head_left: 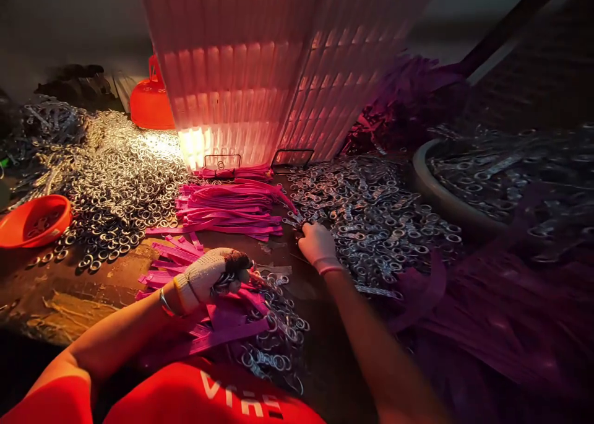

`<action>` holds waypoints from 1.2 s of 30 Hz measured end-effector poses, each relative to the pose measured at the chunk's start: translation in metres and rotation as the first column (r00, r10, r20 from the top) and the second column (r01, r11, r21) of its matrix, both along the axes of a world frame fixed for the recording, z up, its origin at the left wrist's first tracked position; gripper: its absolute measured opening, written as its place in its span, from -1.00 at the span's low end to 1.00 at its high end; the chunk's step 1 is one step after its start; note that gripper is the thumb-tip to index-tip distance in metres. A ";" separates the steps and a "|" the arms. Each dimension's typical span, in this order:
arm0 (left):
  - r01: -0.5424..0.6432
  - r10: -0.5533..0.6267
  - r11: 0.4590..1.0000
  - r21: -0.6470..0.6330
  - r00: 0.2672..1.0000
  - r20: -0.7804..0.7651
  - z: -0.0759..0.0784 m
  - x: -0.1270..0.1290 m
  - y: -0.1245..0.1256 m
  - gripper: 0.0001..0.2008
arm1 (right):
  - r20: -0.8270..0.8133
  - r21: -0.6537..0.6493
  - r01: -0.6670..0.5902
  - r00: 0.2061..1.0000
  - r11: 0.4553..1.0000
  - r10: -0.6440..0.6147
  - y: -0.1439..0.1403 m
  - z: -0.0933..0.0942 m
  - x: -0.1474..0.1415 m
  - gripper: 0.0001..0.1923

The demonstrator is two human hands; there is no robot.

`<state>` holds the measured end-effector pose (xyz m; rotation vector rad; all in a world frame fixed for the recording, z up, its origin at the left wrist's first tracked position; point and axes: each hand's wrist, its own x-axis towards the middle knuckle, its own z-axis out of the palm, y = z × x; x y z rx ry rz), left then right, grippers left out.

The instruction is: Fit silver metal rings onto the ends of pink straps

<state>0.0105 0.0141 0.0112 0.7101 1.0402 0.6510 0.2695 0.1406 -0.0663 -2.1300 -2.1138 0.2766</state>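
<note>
My left hand (216, 274), in a pale knitted glove with dark fingertips, is closed around several small metal rings (227, 281). It hovers over loose pink straps (218, 325), some with metal fittings at their ends. My bare right hand (318, 246) reaches forward, its fingers pinched at a metal clip (296, 216) at the end of a pink strap. The exact grip is partly hidden by the hand. Just beyond and left lies a neat stack of pink straps (227, 207). A heap of metal clips (380, 220) spreads right of that hand.
A big pile of metal rings (120, 195) lies left, under a red lamp (151, 105). Nearby is an orange bowl (34, 221). A translucent ribbed panel (241, 71) stands behind the stack. On the right are a large basin (427, 158) of metal parts and purple straps (501, 325).
</note>
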 end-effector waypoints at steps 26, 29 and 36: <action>0.148 -0.131 0.982 0.120 0.981 -0.141 0.014 0.002 -0.034 -0.72 | -0.360 0.455 -0.493 0.660 0.742 0.659 -0.152 0.065 -0.068 -0.81; 0.164 -0.130 0.958 0.235 0.980 -0.154 0.013 0.003 -0.035 -0.70 | -0.260 0.415 -0.475 0.756 0.776 0.601 -0.155 0.068 -0.066 -0.89; 0.208 -0.124 0.918 0.337 0.959 -0.255 0.007 0.005 -0.025 -0.73 | -0.434 0.321 -0.374 0.759 0.870 0.486 -0.157 0.069 -0.073 -0.86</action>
